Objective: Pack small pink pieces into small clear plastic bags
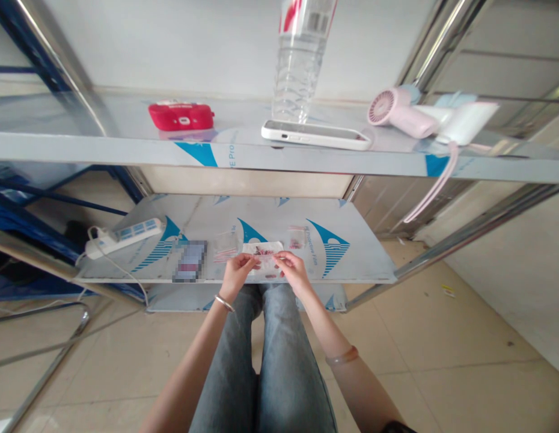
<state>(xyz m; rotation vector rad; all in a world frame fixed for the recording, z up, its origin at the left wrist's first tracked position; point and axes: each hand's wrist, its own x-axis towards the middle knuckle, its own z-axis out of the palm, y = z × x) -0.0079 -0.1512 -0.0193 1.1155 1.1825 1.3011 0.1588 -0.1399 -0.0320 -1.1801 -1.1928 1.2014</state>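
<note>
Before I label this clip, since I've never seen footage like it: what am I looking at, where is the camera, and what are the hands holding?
The camera sits on a person's head, looking down past their jeans-clad legs. Their left hand and right hand together pinch a small clear bag with reddish bits inside, over the lower metal shelf. More small bags and a white power strip lie there. On the upper shelf rest a red case, a phone, a water bottle and a pink handheld fan.

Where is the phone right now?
In the head view, the phone lies flat at the middle of the upper shelf, in front of the water bottle, left of the pink fan.
</note>
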